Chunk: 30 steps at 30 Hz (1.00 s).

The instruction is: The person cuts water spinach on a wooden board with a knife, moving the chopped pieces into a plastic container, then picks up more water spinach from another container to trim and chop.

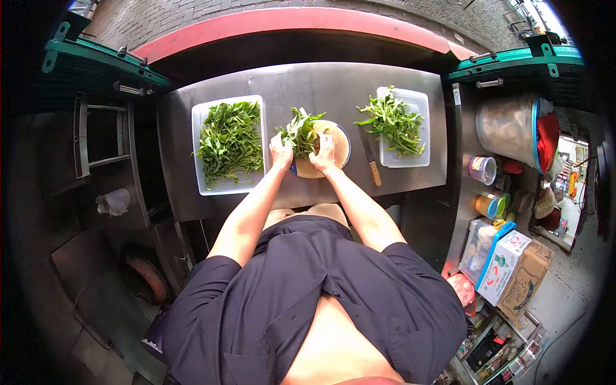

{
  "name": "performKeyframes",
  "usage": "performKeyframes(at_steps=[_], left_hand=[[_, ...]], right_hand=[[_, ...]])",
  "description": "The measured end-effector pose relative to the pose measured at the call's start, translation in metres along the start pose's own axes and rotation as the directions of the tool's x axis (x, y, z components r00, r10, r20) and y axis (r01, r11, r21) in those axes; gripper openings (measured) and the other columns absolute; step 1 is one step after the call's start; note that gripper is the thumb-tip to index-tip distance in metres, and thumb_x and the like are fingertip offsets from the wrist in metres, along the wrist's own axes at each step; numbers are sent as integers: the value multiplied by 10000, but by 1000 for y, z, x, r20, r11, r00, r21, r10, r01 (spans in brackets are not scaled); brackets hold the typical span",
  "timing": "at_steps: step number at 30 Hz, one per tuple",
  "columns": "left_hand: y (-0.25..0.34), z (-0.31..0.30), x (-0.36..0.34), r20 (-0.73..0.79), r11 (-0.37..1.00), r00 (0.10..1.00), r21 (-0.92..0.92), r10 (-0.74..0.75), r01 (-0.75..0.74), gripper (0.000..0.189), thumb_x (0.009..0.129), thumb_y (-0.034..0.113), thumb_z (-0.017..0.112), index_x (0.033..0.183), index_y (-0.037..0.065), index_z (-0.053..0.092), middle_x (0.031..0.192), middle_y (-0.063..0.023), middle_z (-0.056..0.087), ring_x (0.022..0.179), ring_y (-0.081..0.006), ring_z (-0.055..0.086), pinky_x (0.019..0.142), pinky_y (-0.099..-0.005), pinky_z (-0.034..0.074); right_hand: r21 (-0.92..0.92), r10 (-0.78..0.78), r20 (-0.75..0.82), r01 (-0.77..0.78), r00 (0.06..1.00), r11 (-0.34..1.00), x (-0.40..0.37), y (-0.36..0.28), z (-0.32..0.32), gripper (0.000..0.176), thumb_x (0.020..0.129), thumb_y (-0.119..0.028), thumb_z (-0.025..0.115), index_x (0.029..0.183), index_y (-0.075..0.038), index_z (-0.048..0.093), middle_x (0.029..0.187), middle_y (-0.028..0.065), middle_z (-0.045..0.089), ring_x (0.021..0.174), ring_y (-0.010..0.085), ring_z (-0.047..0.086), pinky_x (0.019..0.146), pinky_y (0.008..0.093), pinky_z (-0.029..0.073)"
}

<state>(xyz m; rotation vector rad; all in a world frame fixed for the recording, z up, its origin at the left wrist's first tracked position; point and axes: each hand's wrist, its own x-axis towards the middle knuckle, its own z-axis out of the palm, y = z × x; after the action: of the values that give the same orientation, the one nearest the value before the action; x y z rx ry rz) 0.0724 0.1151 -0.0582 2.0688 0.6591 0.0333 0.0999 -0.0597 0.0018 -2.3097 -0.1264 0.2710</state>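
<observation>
Both hands are at a bunch of leafy greens over a round wooden cutting board with a blue rim around it. My left hand grips the bunch at its left side. On its right side, my right hand has its fingers closed on the greens. A knife with a wooden handle lies right of the board. To the left, a white plastic tray is heaped with cut leaves. Another white tray, on the right, holds longer leafy stems.
Everything stands on a dark metal table. Beyond it runs a red ledge. On the right are a large clear tub, small jars, a lidded container and cardboard boxes. A metal frame stands at left.
</observation>
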Motion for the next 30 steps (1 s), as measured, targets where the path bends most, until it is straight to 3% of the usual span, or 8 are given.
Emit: performKeyframes(at_steps=[3, 9, 14, 17, 20, 23, 27, 30], left_hand=[[17, -6, -6, 75, 996, 997, -79, 35, -29, 525, 920, 179, 598, 1401, -19, 530, 1382, -238, 547, 1290, -414, 510, 1121, -476, 403], [51, -24, -36, 98, 943, 942, 56, 321, -328, 616, 838, 55, 713, 1408, -35, 496, 1381, -246, 509, 1284, -419, 525, 1129, -447, 427], [68, -36, -42, 186, 930, 922, 79, 341, -360, 839, 774, 93, 835, 1475, -49, 397, 1404, -269, 480, 1319, -433, 490, 1152, -442, 413], [69, -36, -41, 225, 925, 926, 161, 304, -343, 900, 749, 72, 849, 1500, -32, 365, 1420, -261, 467, 1338, -424, 475, 1158, -444, 411], [59, -32, -35, 289, 892, 907, 245, 307, -380, 924, 734, 80, 869, 1504, -17, 368, 1451, -237, 445, 1359, -395, 464, 1161, -435, 416], [56, -34, -32, 312, 859, 892, 295, 327, -418, 973, 715, 139, 894, 1514, -15, 359, 1452, -228, 445, 1372, -384, 449, 1152, -438, 418], [69, -39, -36, 370, 824, 877, 359, 306, -439, 1052, 662, 238, 929, 1515, -13, 366, 1469, -211, 432, 1395, -373, 415, 1148, -451, 411], [63, -38, -33, 379, 814, 874, 373, 305, -446, 999, 681, 193, 911, 1507, -2, 384, 1472, -210, 431, 1395, -376, 414, 1151, -454, 410]], right_hand=[[24, -18, -30, 18, 999, 1000, 4, -1, 3, 715, 704, -48, 661, 1400, -23, 500, 1288, 233, 524, 1219, 420, 527, 1084, 453, 448], [2, -85, -69, 86, 994, 996, 12, -1, -1, 595, 712, 43, 553, 1304, -2, 588, 1227, 258, 605, 1178, 431, 577, 1062, 455, 462], [-59, -71, -93, 66, 993, 996, 24, 1, -11, 523, 729, 57, 539, 1240, -4, 632, 1171, 238, 652, 1149, 429, 601, 1047, 455, 470], [-233, 70, -24, -73, 997, 970, 40, -7, -22, 560, 744, 38, 601, 1298, -48, 598, 1326, 204, 594, 1248, 392, 552, 1048, 454, 476], [-339, -50, -41, 33, 998, 940, 60, -39, -43, 632, 765, -15, 616, 1391, -66, 548, 1420, 184, 559, 1285, 378, 549, 1071, 479, 463], [-252, -428, 451, 572, 783, 780, 92, -35, -48, 784, 758, -105, 658, 1516, -155, 461, 1578, 177, 431, 1451, 361, 423, 1159, 477, 410], [-210, -499, 589, 716, 636, 666, 108, -21, -40, 743, 779, -200, 670, 1497, -133, 491, 1555, 189, 461, 1422, 368, 462, 1160, 452, 417], [-196, -461, 591, 672, 662, 714, 94, -7, -48, 731, 799, -252, 687, 1491, -115, 498, 1532, 193, 487, 1411, 373, 475, 1162, 451, 414]])
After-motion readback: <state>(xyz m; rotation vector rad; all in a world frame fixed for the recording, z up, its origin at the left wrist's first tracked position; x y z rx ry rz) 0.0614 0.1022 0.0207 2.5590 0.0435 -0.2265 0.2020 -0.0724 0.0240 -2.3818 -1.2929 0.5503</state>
